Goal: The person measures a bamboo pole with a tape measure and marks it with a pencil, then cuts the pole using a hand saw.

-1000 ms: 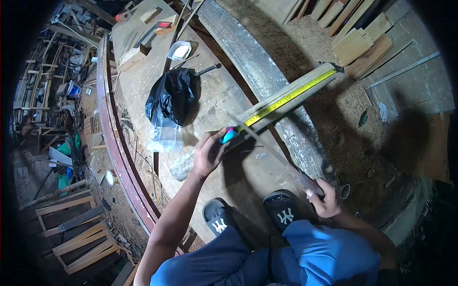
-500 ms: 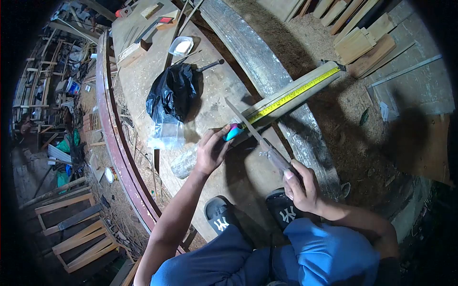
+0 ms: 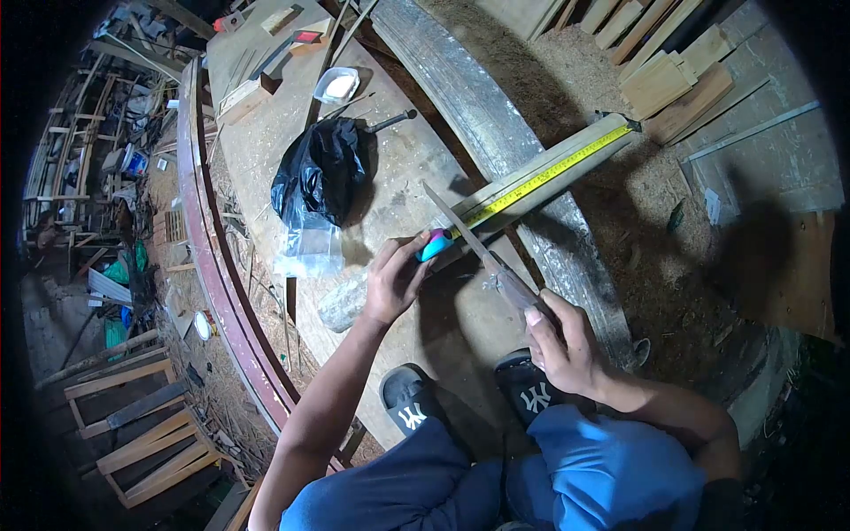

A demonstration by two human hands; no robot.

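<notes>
My left hand [image 3: 396, 279] is closed around a turquoise and purple tape measure [image 3: 435, 245]. Its yellow tape [image 3: 549, 177] runs out along a long pale piece of wood [image 3: 506, 189] to the far end at the upper right. My right hand [image 3: 567, 350] grips the dark handle of a long-bladed knife [image 3: 474, 243], which points up and left. The blade lies across the tape and wood, just right of the tape measure's case. Below my left hand, a rounded, greyish end of wood [image 3: 341, 305] shows on the board.
The wood crosses a weathered grey beam [image 3: 478, 97]. On the broad board [image 3: 381, 208] lie a black plastic bag [image 3: 320, 173], a clear bag [image 3: 310, 252] and a white tub [image 3: 337, 85]. My sandalled feet [image 3: 407, 398] are close below. Cut boards [image 3: 660, 86] are stacked at upper right.
The knife and my right hand have shifted slightly right and down the tape. My left hand and the tape measure stay nearly where they were.
</notes>
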